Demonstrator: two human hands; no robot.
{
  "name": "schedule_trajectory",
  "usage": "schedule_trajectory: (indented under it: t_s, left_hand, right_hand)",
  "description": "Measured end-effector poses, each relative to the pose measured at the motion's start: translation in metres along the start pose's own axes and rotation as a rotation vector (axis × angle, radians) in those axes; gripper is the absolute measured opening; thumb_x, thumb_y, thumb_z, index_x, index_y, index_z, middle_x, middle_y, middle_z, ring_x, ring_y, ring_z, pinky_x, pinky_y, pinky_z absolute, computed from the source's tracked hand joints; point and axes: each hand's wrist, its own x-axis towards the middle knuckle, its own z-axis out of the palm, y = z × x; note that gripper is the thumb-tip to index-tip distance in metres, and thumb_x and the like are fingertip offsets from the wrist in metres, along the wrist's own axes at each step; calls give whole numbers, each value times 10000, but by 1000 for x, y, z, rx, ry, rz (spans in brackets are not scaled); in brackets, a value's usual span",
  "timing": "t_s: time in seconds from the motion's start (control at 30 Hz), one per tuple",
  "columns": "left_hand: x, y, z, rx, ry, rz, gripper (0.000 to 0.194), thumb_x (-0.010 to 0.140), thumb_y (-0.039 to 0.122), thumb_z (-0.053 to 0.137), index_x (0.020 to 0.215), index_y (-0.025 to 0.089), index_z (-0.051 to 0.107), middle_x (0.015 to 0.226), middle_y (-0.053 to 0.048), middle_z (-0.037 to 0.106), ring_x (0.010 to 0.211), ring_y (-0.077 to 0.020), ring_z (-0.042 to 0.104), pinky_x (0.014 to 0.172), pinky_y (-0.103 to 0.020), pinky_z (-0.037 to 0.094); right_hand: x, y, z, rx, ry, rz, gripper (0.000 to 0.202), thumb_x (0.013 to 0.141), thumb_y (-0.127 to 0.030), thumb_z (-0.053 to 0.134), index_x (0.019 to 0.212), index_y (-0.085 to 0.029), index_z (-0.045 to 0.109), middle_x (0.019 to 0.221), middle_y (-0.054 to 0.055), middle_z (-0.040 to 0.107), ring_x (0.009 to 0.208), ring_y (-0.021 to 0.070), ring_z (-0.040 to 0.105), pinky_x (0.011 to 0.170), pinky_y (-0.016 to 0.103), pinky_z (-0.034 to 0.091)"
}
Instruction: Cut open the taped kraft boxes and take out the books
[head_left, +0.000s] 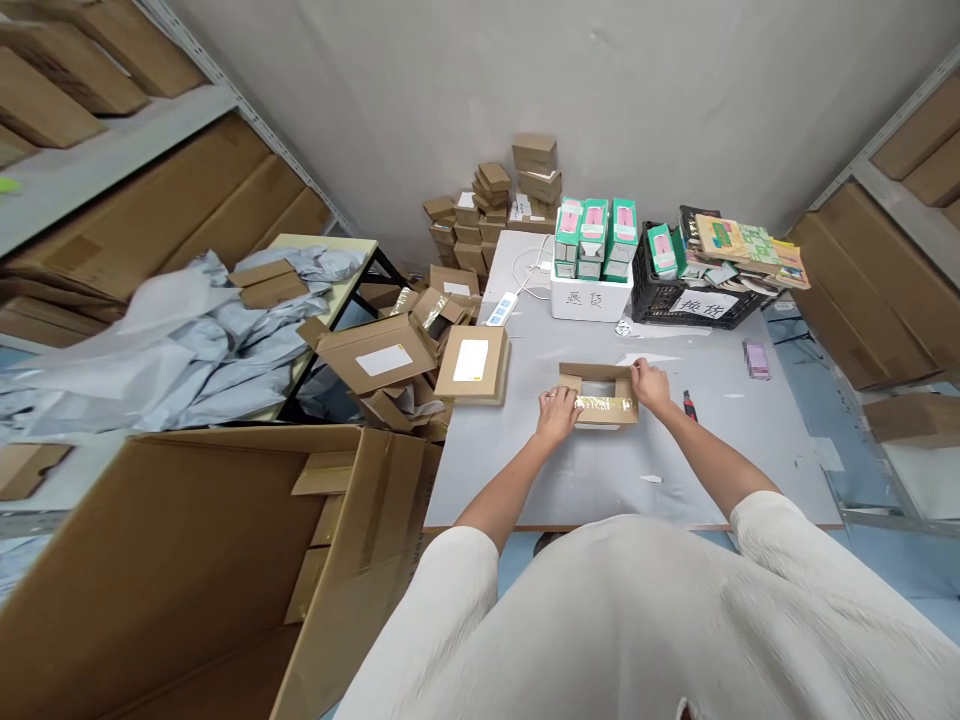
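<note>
A small brown cardboard box (628, 408) with shiny tape along its near side lies on the grey table (517, 470), its top flaps parted. At its left end, my left hand (557, 412) grips the taped edge with bent fingers. My right hand (649, 384) pinches the upper right corner of the box. Right of that hand lies a red and black cutter (689, 405). White label paper shows on the near side of the box.
Closed boxes (450, 372) sit at the table's left edge. Behind stand a white bin (590, 300) of green-and-pink boxes and a black crate (652, 290) of books. A power strip (502, 309) lies back left. A large open carton (225, 540) stands at the left.
</note>
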Motion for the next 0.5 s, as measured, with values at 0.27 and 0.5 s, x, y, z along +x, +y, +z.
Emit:
schedule_trajectory:
  t_s: [0.27, 0.5]
  left_hand:
    - [2, -3, -1, 21, -88, 20, 275, 1078, 317, 559, 1306, 240, 690, 1398, -151, 650, 1376, -334, 543, 1176, -539, 348]
    - [-3, -3, -3, -2, -98, 12, 311, 1065, 299, 577, 1360, 272, 675, 1459, -136, 637, 1415, -326, 532, 1200, -533, 338]
  right_hand:
    - [19, -3, 20, 291, 111, 119, 391, 1120, -441, 350, 1337, -212, 581, 1194, 160, 745, 1040, 333, 663, 909, 421, 507]
    - [0, 15, 36, 89, 11, -32, 482, 1081, -349, 387, 1430, -205, 687, 1656, 169, 496, 1369, 369, 514, 1119, 497, 464]
